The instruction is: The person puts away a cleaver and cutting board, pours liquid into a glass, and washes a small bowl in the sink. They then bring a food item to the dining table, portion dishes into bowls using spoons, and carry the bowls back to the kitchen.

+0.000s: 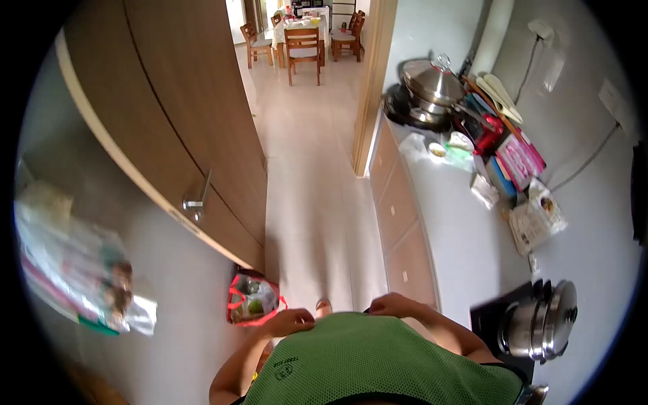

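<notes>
Running lengthwise toward doorway, green top, left hand and right hand near its far hem, grips unclear

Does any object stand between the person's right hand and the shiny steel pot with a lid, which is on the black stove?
Nothing visible stands between the right hand and the shiny steel pot. Only the front edge of the white counter and part of the black stove lie between.

Wood door open w/ metal handle; pale tile flr runs to dining tbl & chairs, lit softly beside grey wall.
</notes>
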Motion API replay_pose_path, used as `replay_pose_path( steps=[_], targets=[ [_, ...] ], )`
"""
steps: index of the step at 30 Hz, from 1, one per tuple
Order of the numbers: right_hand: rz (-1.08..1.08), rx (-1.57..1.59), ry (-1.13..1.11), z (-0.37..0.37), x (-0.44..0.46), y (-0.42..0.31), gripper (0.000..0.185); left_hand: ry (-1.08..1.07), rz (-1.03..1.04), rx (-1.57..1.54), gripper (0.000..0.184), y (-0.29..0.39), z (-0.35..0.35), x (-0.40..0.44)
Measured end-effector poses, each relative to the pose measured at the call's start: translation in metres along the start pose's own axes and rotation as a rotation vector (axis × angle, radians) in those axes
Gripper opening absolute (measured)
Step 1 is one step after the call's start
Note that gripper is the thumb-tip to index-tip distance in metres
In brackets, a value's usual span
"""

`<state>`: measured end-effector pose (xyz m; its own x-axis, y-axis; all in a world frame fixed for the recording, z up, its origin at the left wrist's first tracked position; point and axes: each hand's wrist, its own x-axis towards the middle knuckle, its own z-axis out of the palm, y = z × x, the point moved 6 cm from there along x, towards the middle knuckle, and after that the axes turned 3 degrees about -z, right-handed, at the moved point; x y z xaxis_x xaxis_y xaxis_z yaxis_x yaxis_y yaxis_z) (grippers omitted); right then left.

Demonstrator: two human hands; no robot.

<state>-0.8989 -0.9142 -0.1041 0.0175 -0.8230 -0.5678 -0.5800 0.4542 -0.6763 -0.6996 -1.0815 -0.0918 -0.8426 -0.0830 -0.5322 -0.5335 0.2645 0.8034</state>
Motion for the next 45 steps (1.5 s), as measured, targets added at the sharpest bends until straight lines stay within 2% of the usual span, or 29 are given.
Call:
replay_pose_path(
  steps=[1,2,5,6,9,11,13,14,17,19,21,22,24,25,26,27,28,30,33,36,38,39,41,42,43,45],
  targets=[
    [0.025,0.030,-0.053,-0.015,0.008,-0.006,0.041,-0.049,0.016,0.015,0.033,0.002,-0.017,0.006],
    [0.070,0.189,-0.112,-0.032,0.012,-0.013,0.040,-0.092,-0.003,0.028,0.033,-0.008,-0.031,0.019],
    [0.030,0.191,-0.177,-0.066,0.051,0.007,0.040,-0.099,-0.022,-0.152,0.035,-0.026,-0.076,0.051],
    [0.050,0.103,-0.241,-0.078,0.070,0.020,0.041,-0.122,-0.039,-0.125,0.036,-0.056,-0.085,0.075],
    [0.041,0.208,-0.251,-0.132,0.112,0.034,0.045,-0.071,-0.091,-0.283,0.034,-0.046,-0.129,0.107],
    [0.028,0.224,-0.286,-0.170,0.149,0.045,0.049,-0.067,-0.108,-0.264,0.034,-0.038,-0.165,0.136],
    [0.076,0.226,-0.260,-0.227,0.185,0.038,0.051,-0.007,0.021,-0.212,0.036,-0.024,-0.210,0.173],
    [0.043,0.268,-0.223,-0.260,0.200,0.028,0.048,0.007,-0.149,-0.285,0.038,-0.017,-0.231,0.191],
    [-0.001,0.143,-0.190,-0.338,0.249,0.026,0.043,0.036,-0.222,-0.277,0.041,0.035,-0.304,0.239],
    [-0.041,0.051,-0.184,-0.381,0.283,0.024,0.042,0.021,-0.204,-0.393,0.041,0.075,-0.346,0.266],
    [-0.074,-0.064,-0.204,-0.420,0.318,0.024,0.041,-0.013,-0.362,-0.386,0.037,0.085,-0.378,0.292],
    [-0.092,-0.121,-0.216,-0.438,0.334,0.022,0.040,-0.017,-0.367,-0.390,0.037,0.092,-0.395,0.305],
    [-0.120,-0.232,-0.243,-0.472,0.368,0.024,0.039,0.094,-0.630,-0.981,0.030,0.086,-0.417,0.327],
    [-0.131,-0.260,-0.246,-0.489,0.386,0.024,0.038,0.092,-0.639,-0.986,0.030,0.069,-0.429,0.343],
    [-0.144,-0.281,-0.238,-0.507,0.405,0.025,0.038,0.070,-0.553,-0.878,0.026,0.037,-0.442,0.364],
    [-0.172,-0.263,-0.217,-0.525,0.426,0.030,0.037,0.049,-0.464,-0.767,0.023,0.040,-0.466,0.384],
    [-0.200,-0.246,-0.196,-0.544,0.447,0.034,0.035,0.048,-0.460,-0.764,0.023,0.041,-0.487,0.400],
    [-0.256,-0.215,-0.146,-0.588,0.487,0.036,0.033,0.170,-0.254,-0.568,0.020,0.056,-0.543,0.438],
    [-0.089,0.137,-0.295,-0.682,0.537,0.012,0.021,0.128,-0.255,-0.483,0.020,0.077,-0.646,0.506],
    [-0.057,0.199,-0.274,-0.765,0.604,0.020,0.028,0.078,-0.184,-0.406,0.022,0.092,-0.740,0.591],
    [-0.068,0.515,-0.144,-0.816,0.638,0.031,0.024,0.044,-0.077,-0.337,0.024,0.115,-0.790,0.639],
    [-0.063,0.528,-0.138,-0.836,0.655,0.040,0.024,0.040,0.002,-0.262,0.025,0.139,-0.818,0.664],
    [-0.031,0.521,0.230,-0.893,0.689,0.064,0.016,0.078,-0.015,0.236,0.022,0.168,-0.868,0.714],
    [0.007,0.547,0.326,-0.915,0.700,0.075,0.016,0.094,-0.009,0.342,0.024,0.181,-0.886,0.737],
    [0.011,0.553,0.327,-0.930,0.715,0.089,0.016,0.115,0.002,0.448,0.025,0.190,-0.904,0.762],
    [0.061,0.623,0.390,-0.963,0.740,0.120,0.017,0.121,0.026,0.460,0.025,0.201,-0.940,0.814]
  ],
)
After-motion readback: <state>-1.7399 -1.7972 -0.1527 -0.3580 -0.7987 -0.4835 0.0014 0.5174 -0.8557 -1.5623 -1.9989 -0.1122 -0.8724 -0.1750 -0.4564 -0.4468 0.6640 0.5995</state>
